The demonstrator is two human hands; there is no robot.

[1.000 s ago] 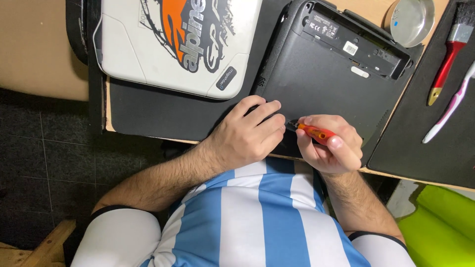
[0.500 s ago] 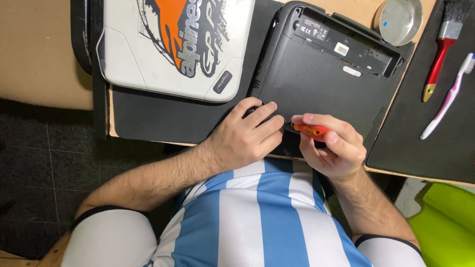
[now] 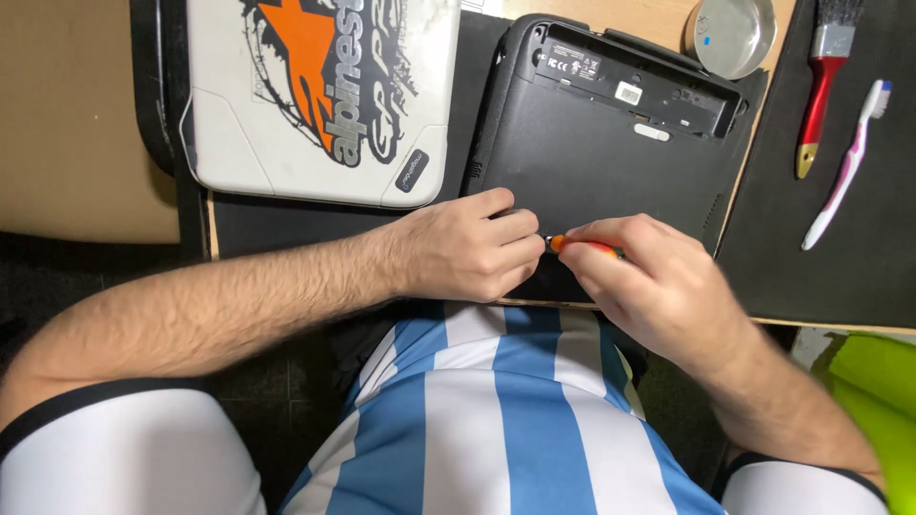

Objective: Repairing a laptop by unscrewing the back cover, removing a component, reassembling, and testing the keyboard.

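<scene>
Right hand [image 3: 658, 286] grip pinches a slim orange-handled screwdriver [image 3: 582, 246]; left hand [image 3: 468, 256], fingers curled, steadies its tip against the upturned black plastic laptop [image 3: 592, 143].

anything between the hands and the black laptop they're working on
Nothing visible. The left hand rests directly on the near edge of the upturned black laptop, and the right hand holds an orange screwdriver against it.

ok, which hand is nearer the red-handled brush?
Right. The right hand holds the orange screwdriver below and left of the red-handled brush; the left hand is farther left, on the laptop.
</scene>
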